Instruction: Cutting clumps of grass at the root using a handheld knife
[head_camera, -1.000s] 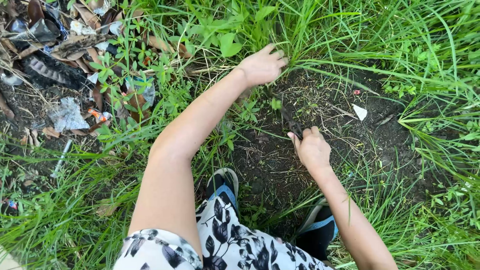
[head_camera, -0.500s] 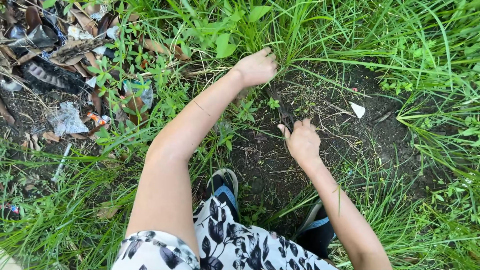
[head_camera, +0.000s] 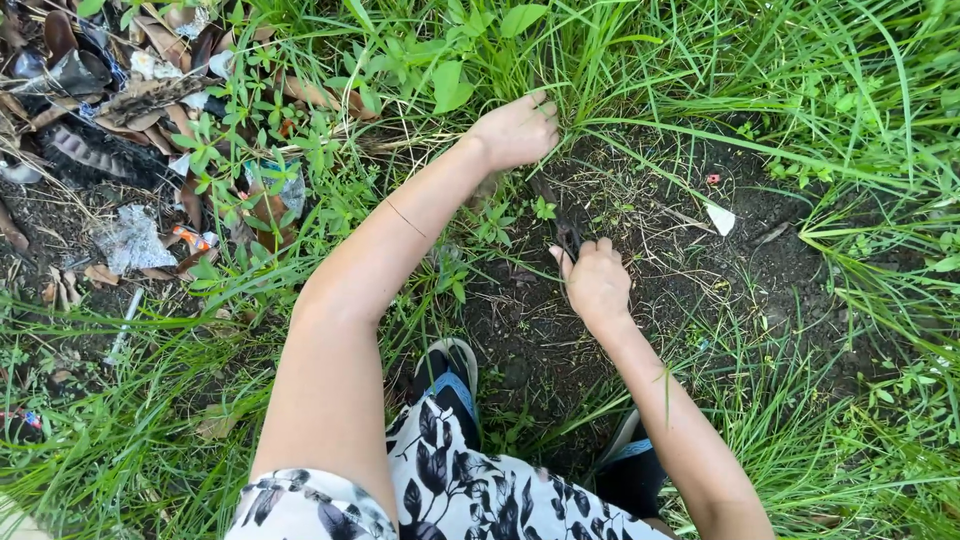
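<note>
My left hand (head_camera: 515, 131) grips a tuft of tall green grass (head_camera: 575, 60) at its base, at the far edge of a patch of bare dark soil (head_camera: 650, 250). My right hand (head_camera: 594, 280) is closed around the handle of a dark, narrow cutting tool (head_camera: 560, 222). The tool's blade points up toward the grass roots just below my left hand. Only part of the tool shows above my fist.
Tall grass rings the soil patch on the right and bottom. Dry leaves and litter (head_camera: 130, 130) lie at the upper left. A white scrap (head_camera: 718, 218) lies on the soil. My sandalled feet (head_camera: 445, 365) and a floral garment (head_camera: 450, 480) are at the bottom.
My right hand has moved left and up with the tool, closer to the grass base. My left hand stays on the tuft, with its fingers curled tighter.
</note>
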